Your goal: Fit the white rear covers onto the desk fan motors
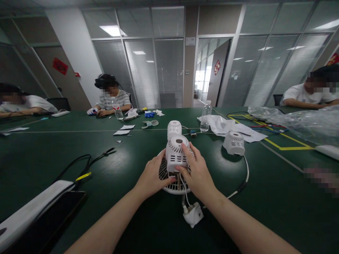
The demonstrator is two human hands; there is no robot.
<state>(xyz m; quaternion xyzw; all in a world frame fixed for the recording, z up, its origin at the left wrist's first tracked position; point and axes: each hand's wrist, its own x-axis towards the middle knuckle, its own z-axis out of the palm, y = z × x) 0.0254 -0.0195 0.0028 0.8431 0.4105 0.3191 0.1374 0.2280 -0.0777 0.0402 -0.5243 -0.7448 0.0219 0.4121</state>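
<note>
The right hand (198, 171) has its fingers clamped on a white vented motor cover (176, 154), one finger on the top and the thumb at the near end. The left hand (150, 173) is at the cover's left side, its thumb and pointing finger spread wide; I cannot tell if they squeeze anything. The cover is on top of a round white fan grille (177, 192), in the middle of the green worktop (122, 218). White wires go down to a small white part (193, 215) close to the person. A second vented cover (174, 127) is just behind. To the right, a third vented cover (234, 144) has a white cord (248, 169). Farther back are a see-through fan blade (150, 123), a clear plastic bottle (206, 119) and crumpled white paper (219, 125). On the left, a black phone (54, 218) is beside a long white box (34, 209). Across the worktop sits a person in a striped shirt (113, 100).
</note>
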